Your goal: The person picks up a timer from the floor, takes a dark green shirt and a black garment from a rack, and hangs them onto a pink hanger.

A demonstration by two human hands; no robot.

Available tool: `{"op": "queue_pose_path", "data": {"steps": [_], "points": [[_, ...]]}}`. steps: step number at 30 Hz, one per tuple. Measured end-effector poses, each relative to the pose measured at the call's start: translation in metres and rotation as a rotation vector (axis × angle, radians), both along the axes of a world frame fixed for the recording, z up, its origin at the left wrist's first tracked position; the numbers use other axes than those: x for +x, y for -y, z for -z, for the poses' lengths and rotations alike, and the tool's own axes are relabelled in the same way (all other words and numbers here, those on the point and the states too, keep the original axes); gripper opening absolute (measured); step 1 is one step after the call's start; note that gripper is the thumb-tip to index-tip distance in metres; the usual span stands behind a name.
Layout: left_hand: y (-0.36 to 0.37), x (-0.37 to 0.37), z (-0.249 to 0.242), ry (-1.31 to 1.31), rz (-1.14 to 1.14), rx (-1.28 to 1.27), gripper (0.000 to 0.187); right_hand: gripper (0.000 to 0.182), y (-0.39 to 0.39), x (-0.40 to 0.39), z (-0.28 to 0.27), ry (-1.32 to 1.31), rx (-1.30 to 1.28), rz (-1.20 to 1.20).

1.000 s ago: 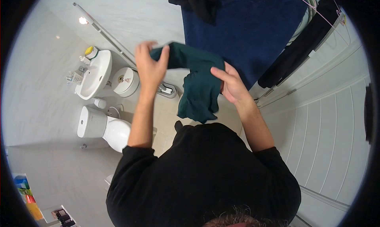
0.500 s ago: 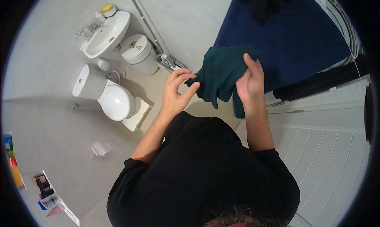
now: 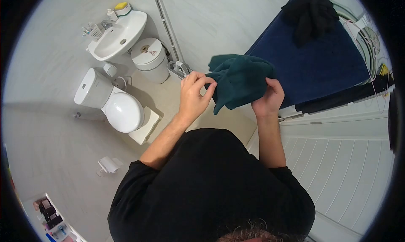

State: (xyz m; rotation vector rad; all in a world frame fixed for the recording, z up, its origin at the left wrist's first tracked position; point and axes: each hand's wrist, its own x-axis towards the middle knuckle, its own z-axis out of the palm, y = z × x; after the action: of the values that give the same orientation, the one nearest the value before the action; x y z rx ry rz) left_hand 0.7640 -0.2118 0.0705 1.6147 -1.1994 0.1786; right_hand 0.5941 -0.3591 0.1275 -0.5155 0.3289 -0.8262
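A dark green cloth garment, loosely bunched, hangs between my two hands in front of my chest; its exact kind does not show. With thumb and fingers my left hand pinches its left edge. My right hand supports the right side from below, the thumb lying on top of the fabric and the fingers mostly hidden under it. Just beyond the garment, a dark blue towel covers a surface, and a crumpled black garment lies at its far end.
To the left stand a toilet, a small stool, a washbasin and a lidded bin. A long pole leans by the wall. At the right are wire hangers and a ribbed white panel.
The green garment has turned and bunched up between my hands. My left hand has closed on its edge, and my right hand has shifted slightly lower. The view has tilted a little.
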Motion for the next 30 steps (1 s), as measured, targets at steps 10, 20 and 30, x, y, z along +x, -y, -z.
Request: {"op": "queue_pose_path", "data": {"steps": [10,20,30], "points": [[-0.038,0.021,-0.018,-0.243,0.383,0.049,0.025,0.036,-0.032,0.025,0.02,0.102,0.039,0.043],[-0.056,0.051,-0.018,-0.197,0.293,-0.181,0.016,0.038,-0.061,0.027,0.029,-0.015,-0.09,0.178],[-0.062,0.089,-0.05,-0.426,0.57,0.053,0.011,0.044,-0.076,0.025,0.067,-0.822,-0.678,0.336]]}}
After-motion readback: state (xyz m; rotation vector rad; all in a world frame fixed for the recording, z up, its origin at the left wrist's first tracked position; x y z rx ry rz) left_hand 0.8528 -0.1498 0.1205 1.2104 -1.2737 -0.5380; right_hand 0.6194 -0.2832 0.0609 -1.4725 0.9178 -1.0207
